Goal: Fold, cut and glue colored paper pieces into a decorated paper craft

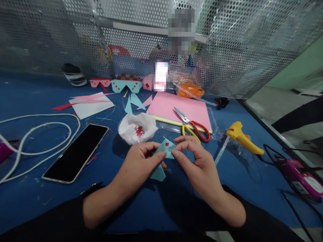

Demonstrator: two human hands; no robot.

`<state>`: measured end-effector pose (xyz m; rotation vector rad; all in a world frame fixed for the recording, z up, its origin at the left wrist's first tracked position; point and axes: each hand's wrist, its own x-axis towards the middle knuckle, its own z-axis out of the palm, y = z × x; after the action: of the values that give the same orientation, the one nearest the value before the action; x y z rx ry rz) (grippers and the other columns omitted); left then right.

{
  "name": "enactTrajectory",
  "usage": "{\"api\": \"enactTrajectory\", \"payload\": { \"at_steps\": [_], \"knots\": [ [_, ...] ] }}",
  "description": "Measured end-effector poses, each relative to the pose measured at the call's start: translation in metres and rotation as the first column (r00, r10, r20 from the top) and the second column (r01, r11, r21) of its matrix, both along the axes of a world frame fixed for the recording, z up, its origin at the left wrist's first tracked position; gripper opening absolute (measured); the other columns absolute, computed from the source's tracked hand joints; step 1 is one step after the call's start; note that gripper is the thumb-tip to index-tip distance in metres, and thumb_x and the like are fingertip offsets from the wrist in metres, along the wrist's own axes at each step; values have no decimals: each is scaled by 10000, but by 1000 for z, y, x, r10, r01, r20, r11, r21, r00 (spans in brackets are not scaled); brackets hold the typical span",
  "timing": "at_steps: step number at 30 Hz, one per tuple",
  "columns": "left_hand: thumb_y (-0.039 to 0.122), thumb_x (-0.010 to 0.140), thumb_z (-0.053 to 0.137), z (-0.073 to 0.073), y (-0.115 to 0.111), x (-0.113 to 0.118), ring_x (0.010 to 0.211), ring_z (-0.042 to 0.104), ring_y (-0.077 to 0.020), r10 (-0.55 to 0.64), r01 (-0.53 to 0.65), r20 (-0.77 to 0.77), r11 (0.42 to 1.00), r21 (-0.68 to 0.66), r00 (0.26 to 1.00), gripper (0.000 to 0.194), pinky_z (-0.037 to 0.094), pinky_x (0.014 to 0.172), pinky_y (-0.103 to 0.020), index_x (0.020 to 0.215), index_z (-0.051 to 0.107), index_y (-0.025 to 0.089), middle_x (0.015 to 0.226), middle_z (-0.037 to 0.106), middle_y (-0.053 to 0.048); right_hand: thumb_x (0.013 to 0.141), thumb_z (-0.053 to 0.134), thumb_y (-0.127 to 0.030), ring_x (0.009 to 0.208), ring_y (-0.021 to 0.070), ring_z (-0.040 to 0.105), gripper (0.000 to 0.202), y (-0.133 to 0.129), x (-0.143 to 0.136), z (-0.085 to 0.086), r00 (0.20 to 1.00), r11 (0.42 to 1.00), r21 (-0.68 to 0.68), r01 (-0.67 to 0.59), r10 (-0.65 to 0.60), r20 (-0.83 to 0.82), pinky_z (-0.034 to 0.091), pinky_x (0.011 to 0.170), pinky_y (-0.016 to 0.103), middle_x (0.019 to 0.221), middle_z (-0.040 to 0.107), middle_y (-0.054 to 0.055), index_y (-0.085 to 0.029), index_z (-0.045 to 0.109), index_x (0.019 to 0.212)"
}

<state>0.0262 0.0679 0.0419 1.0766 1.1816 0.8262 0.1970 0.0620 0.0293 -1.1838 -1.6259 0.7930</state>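
Observation:
A folded light-blue paper piece (158, 173) with a red diamond near its top is held above the table by both my hands. My left hand (143, 159) pinches it between thumb and fingers from the left. At its right edge, the thumb and fingers of my right hand (195, 158) are closed on the paper. Another bit of red shows by the right thumb, partly hidden. Just beyond my left hand stands a bowl (123, 129) lined with white paper, holding small red, orange and blue paper bits (139, 131).
Red-and-yellow-handled scissors (193, 124) lie across stacked pink sheets (174, 104). A yellow glue gun (242, 137) and purple power strip (300, 179) are at right. At left lie a phone (75, 153) and white cable (35, 117). Paper glasses shapes (126, 86) stand by the mesh panel (141, 37).

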Motion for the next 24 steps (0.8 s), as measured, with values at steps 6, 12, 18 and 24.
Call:
{"api": "enactTrajectory", "payload": {
  "at_steps": [6, 12, 18, 24],
  "knots": [
    [344, 785, 709, -1, -2, 2, 541, 599, -104, 5, -4, 28, 1000, -26, 1000, 213, 450, 524, -191, 885, 744, 160, 608, 696, 2, 880, 643, -213, 1051, 180, 593, 105, 0, -5, -3, 999, 999, 26, 35, -35, 32, 430, 931, 346, 1049, 632, 32, -232, 646, 777],
    [348, 783, 714, -3, -3, 1, 583, 616, -115, -2, 3, 51, 1000, -6, 999, 217, 465, 545, -200, 881, 755, 160, 642, 700, -3, 874, 645, -211, 1017, 176, 606, 113, 1, -8, -4, 998, 998, 21, 55, -55, 22, 442, 908, 343, 1019, 641, 29, -225, 641, 762],
    [384, 795, 712, -6, -3, 0, 589, 602, -114, -24, 24, 16, 1000, 16, 1000, 231, 451, 550, -205, 884, 750, 174, 667, 700, -1, 867, 652, -195, 987, 166, 610, 112, 0, -8, -5, 998, 998, 19, 58, -58, 10, 444, 898, 338, 1013, 650, 24, -222, 631, 760],
    [340, 792, 702, -6, -2, 2, 552, 546, -96, -12, 15, -59, 998, 59, 998, 169, 407, 510, -190, 799, 733, 174, 629, 664, 17, 862, 644, -184, 996, 169, 613, 122, 0, -8, -6, 999, 999, 19, 44, -45, 24, 440, 895, 344, 1017, 650, 26, -220, 619, 748]
  ]
}}
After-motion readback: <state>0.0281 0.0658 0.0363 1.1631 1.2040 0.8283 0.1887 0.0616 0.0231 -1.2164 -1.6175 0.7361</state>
